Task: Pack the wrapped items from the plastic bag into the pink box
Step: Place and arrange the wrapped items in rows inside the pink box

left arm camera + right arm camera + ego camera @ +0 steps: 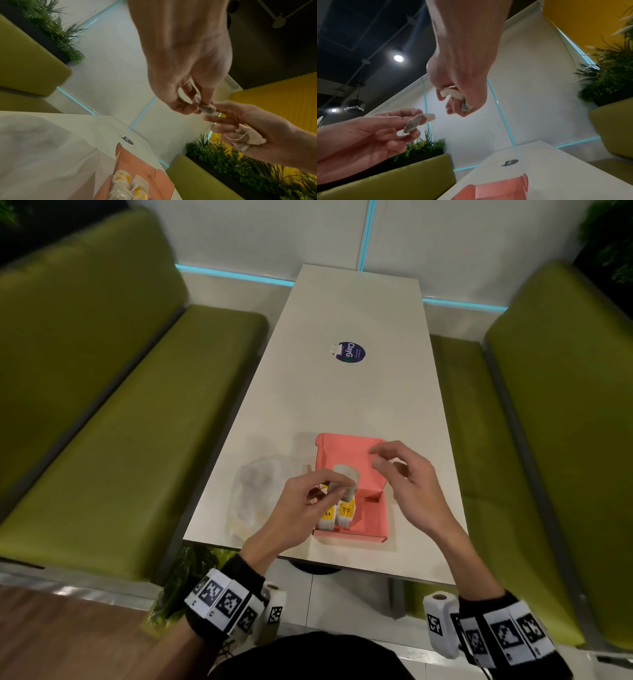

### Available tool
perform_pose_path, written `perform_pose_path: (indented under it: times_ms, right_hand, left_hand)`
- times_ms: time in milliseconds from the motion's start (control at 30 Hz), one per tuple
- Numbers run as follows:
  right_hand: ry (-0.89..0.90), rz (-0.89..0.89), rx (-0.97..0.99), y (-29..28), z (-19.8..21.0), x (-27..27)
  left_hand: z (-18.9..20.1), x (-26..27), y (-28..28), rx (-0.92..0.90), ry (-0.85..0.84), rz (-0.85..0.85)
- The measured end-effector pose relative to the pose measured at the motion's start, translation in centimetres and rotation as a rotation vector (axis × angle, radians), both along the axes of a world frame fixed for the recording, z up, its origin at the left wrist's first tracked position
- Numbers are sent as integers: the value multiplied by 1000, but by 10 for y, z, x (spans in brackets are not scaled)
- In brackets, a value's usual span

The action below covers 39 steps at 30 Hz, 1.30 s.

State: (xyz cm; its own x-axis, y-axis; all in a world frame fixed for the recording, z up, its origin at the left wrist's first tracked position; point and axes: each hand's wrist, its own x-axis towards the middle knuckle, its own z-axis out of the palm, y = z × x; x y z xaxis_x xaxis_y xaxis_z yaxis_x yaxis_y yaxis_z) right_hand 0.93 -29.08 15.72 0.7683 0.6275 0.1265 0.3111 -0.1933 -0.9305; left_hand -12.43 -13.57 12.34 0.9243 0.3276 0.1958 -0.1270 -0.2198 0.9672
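Where green benches (113, 419) flank it, white table (346, 405) bears pink box (363, 518).

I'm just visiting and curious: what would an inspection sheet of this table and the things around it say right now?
Surface: pale table, a round dark sticker near its middle.
Job's things: open pink box at the near edge, wrapped items with yellow labels along its left side; clear plastic bag lies left of the box.
Clutter: nothing seen.
Hands: left hand pinches a small wrapped item above the box; right hand holds a crumpled white wrapped item with a string in its curled fingers.
Cables: nothing seen on the table.
Surroundings: green benches on both sides, white wall panels with blue light strips, plants behind the benches.
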Motion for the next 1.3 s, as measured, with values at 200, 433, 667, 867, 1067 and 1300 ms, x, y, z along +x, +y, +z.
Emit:
perform_pose_path:
  times_ms: [200,433,667,867,1067,1300]
  right_hand:
    - [-23,252,-240,11,2,9]
    - [-147,251,-391,9,-14,12]
    - [-180,241,-649,13,-88,17]
    - [-117,306,-703,20,-120,21]
    - [-114,174,-726,25,-130,25]
    - [-226,83,-784,21,-135,19]
  left_hand:
    - [-7,9,3,161,-2,-51]
    - [-43,14,-2,204,136,-85]
    - [-84,15,-8,525,341,-145]
    - [-97,3,-11,666,421,-70]
    - [-104,11,-25,866,436,-202]
    - [-118,14,-34,1010,506,-223]
